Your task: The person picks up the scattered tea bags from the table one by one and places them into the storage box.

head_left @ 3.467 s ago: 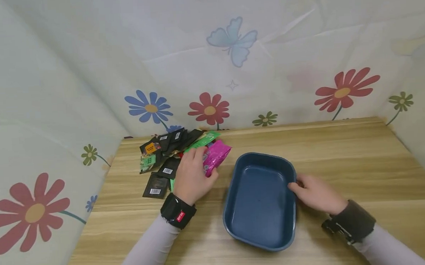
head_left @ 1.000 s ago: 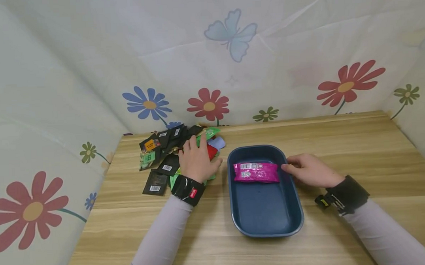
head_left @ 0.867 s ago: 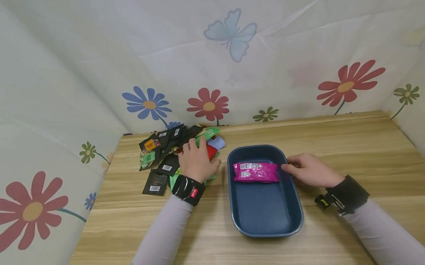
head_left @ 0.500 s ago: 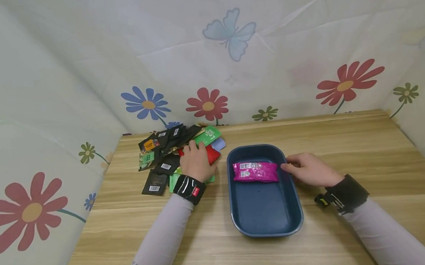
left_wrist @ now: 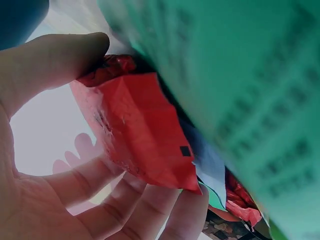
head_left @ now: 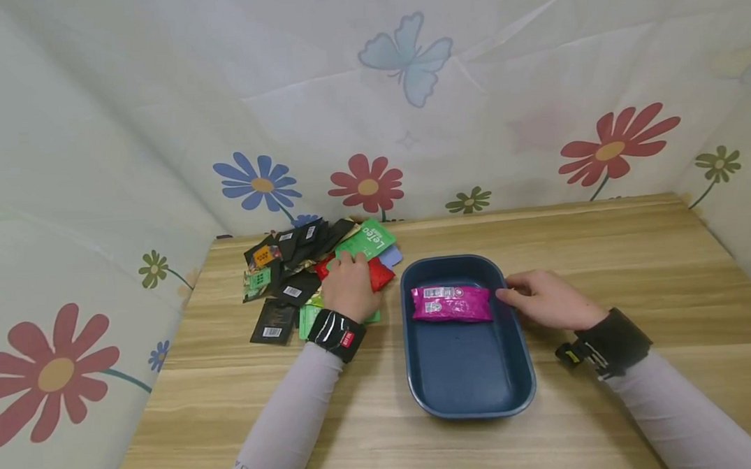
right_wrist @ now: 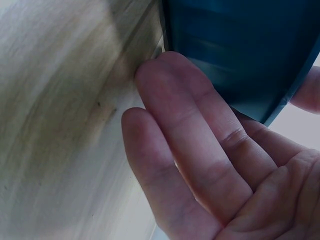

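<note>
Wood-grain table (head_left: 603, 259), blue tub (head_left: 471, 370), heaped packets (head_left: 297, 289)

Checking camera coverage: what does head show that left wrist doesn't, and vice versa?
Only head: magenta packet in the blue tub, right hand gripping it, butterfly print.
Only left wrist: palm side of the left hand, small black square on the held red packet.
Both: left hand, red packet, green packets, pale-blue packet, probably the tub.

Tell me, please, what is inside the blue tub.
A pink packet lies crosswise in the blue tub, toward its far end. Whatever is beneath the packet cannot be seen.
</note>
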Demonstrator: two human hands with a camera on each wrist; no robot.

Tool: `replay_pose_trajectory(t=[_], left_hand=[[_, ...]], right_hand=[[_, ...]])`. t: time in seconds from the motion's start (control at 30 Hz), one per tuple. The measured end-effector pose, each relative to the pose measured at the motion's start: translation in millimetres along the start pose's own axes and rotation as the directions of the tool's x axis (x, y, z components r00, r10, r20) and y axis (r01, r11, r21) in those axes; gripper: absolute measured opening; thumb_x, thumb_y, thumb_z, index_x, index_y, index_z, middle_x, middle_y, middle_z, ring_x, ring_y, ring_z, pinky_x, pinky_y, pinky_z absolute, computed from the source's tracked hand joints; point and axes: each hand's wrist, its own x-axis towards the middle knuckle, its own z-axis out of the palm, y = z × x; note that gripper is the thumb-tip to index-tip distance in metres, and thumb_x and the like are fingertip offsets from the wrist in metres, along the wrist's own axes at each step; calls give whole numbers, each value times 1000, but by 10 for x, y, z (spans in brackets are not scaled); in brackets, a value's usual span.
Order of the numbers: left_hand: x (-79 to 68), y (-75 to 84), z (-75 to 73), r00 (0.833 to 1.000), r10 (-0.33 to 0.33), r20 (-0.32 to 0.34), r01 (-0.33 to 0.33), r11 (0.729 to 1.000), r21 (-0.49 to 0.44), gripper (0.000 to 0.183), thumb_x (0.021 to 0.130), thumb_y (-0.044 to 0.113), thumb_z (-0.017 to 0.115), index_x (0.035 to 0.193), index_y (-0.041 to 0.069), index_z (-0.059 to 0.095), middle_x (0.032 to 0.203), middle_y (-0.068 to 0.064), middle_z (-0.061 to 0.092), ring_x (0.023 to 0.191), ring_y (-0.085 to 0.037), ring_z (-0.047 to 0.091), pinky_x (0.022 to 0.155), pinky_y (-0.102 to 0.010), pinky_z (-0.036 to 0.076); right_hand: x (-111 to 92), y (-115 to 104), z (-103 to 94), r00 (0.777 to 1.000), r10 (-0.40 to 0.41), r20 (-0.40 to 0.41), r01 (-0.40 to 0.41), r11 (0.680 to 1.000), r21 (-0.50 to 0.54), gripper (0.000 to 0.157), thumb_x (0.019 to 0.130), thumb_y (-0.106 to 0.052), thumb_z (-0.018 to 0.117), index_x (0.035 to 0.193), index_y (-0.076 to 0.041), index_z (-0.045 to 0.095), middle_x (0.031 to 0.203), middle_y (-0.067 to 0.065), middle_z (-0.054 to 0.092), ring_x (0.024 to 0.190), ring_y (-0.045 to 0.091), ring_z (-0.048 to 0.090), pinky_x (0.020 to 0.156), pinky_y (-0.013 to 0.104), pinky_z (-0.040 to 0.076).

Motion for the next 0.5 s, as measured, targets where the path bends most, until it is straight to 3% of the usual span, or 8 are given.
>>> replay_pose_trajectory(t=[0.1, 0.23, 0.5], left_hand=[[-7, 13, -38, 1000, 10, -3, -10, 1000, -4, 65, 78, 40, 87, 127, 5, 62, 119, -16, 63, 106, -35, 65, 78, -51, 60], [-25, 22, -134, 997, 56, -54, -58, 997, -47, 64, 77, 40, 86, 126, 7, 63, 117, -12, 66, 104, -31, 65, 77, -50, 61], [-129, 72, -404, 969, 162, -184, -194, 966, -170, 55, 78, 36, 83, 123, 11, 65, 112, -8, 64, 97, -25, 61, 72, -42, 59]], right_hand=[[2, 1, 1, 1000, -12, -15, 11, 1000, -22, 32, 105, -31, 59, 116, -2, 71, 71, 1, 61, 62, 15, 55, 56, 28, 45], [3, 2, 5, 999, -19, -26, 18, 999, -39, 31, 105, -32, 59, 112, -4, 72, 69, -1, 59, 62, 15, 54, 56, 28, 43], [11, 1, 10, 999, -20, -27, 19, 999, -42, 30, 105, -31, 59, 110, -5, 72, 71, 0, 59, 63, 15, 53, 56, 28, 43]])
